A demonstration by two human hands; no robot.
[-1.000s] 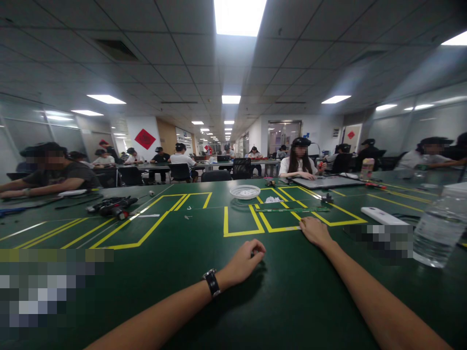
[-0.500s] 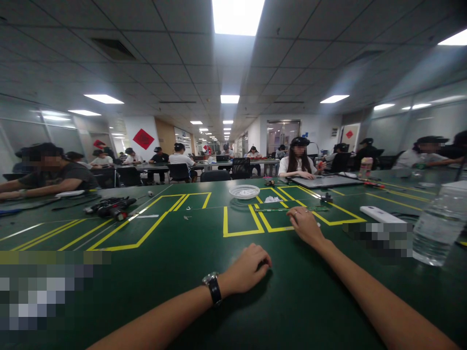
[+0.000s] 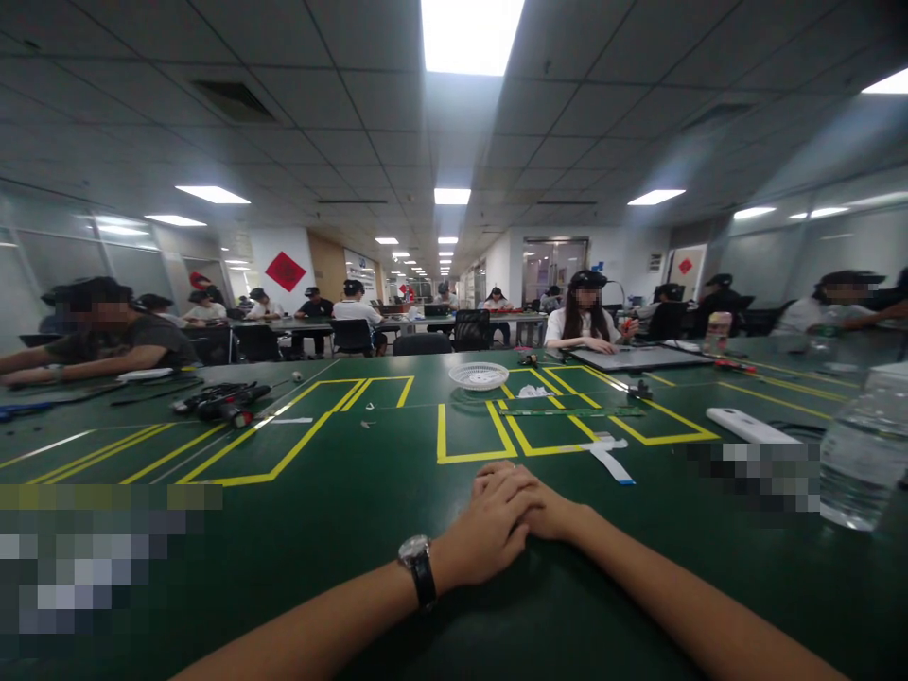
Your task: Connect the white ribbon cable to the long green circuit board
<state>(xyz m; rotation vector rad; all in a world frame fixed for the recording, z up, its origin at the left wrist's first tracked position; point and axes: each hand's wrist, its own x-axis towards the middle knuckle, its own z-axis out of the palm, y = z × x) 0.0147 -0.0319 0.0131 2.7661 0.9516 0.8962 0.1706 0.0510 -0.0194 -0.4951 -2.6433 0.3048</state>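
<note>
My left hand [image 3: 489, 530], with a black-strapped watch [image 3: 418, 567] on the wrist, lies over my right hand [image 3: 553, 514]. Its fingers rest loosely across the back of the right hand and look slightly apart. The right hand's fingers reach leftward underneath, partly hidden; neither hand shows an object in it. Just beyond the hands, a white flat ribbon cable [image 3: 611, 465] with a blue end lies on the green tabletop [image 3: 319, 530]. Behind it a long thin green circuit strip [image 3: 553, 411] crosses the yellow tape rectangles.
A white mesh basket [image 3: 479, 377] and crumpled white pieces [image 3: 533, 392] sit farther back. Black gear [image 3: 227, 405] lies left. At right are a white elongated device [image 3: 748, 426] and a clear water bottle [image 3: 862, 463]. Across the table, a person [image 3: 585, 317] sits by a grey laptop [image 3: 631, 358].
My right hand has drawn back from beside the circuit strip and slid under my left hand. The ribbon cable it covered now shows. The left hand stays nearly in place.
</note>
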